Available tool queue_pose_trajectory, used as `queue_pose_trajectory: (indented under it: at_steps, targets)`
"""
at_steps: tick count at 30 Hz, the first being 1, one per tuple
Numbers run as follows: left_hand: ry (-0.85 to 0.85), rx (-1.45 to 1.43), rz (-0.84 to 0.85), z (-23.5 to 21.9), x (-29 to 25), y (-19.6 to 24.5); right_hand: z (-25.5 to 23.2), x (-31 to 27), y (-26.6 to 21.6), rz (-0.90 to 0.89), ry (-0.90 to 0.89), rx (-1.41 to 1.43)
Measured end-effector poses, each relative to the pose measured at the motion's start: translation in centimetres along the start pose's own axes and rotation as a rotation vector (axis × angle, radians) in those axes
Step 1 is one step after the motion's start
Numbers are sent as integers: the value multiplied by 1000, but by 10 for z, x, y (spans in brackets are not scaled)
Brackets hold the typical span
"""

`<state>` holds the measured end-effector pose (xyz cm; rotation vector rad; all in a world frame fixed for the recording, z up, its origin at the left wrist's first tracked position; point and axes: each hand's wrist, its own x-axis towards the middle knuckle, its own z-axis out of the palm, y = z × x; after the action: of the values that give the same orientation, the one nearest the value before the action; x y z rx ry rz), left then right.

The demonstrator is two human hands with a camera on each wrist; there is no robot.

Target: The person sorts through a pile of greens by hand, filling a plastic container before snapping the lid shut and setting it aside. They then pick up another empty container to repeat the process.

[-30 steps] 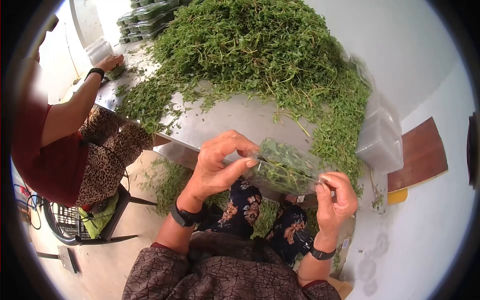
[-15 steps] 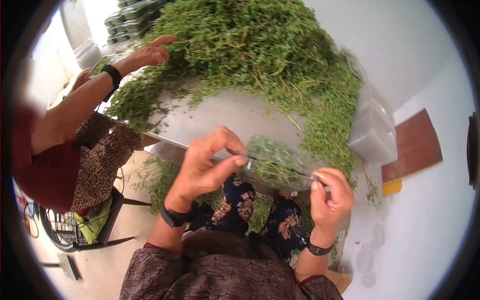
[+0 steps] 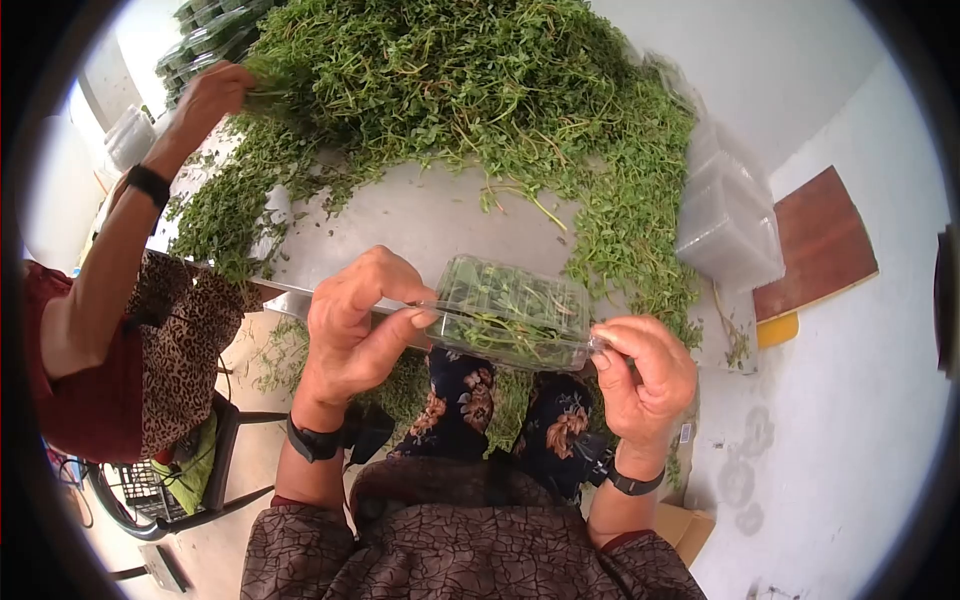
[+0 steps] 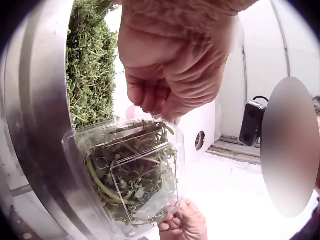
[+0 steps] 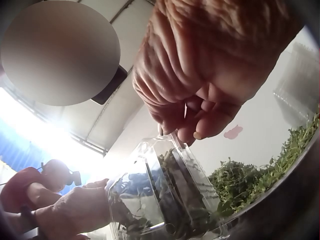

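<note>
A clear plastic clamshell box (image 3: 512,312) filled with leafy green stems hangs between my two hands, over my lap at the table's front edge. My left hand (image 3: 362,325) pinches its left end between thumb and fingers. At the opposite end my right hand (image 3: 645,375) pinches the rim with thumb and forefinger. In the left wrist view the box (image 4: 132,175) shows stems pressed against the clear plastic. The right wrist view has the fingertips right at the box's (image 5: 165,190) edge.
A big heap of greens (image 3: 470,90) covers the back of the metal table (image 3: 400,225). Stacked clear boxes (image 3: 730,220) stand at the right by the wall. Filled boxes (image 3: 205,40) are piled back left. Another person's arm (image 3: 120,230) reaches into the heap; a chair (image 3: 225,450) stands below.
My hands and the box appear further left in the head view, with everything else shifting left too. The other person's hand has moved from the table's left end to the heap, grasping greens.
</note>
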<state>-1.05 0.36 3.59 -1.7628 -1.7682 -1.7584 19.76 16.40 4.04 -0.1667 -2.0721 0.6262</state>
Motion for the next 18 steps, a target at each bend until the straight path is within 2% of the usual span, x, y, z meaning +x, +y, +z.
queue_pose_trajectory:
  at_steps: [10,13,15,18]
  targets:
    - [-7,49,-11,-2,1,4,2,-2,-1,35,52,71]
    - [-16,55,-36,-2,1,7,1,-1,-3,33,33,57]
    - [24,-25,-125,0,-1,9,2,-1,-5,58,41,50]
    - [-29,30,-53,-4,0,5,3,-1,-5,43,55,32]
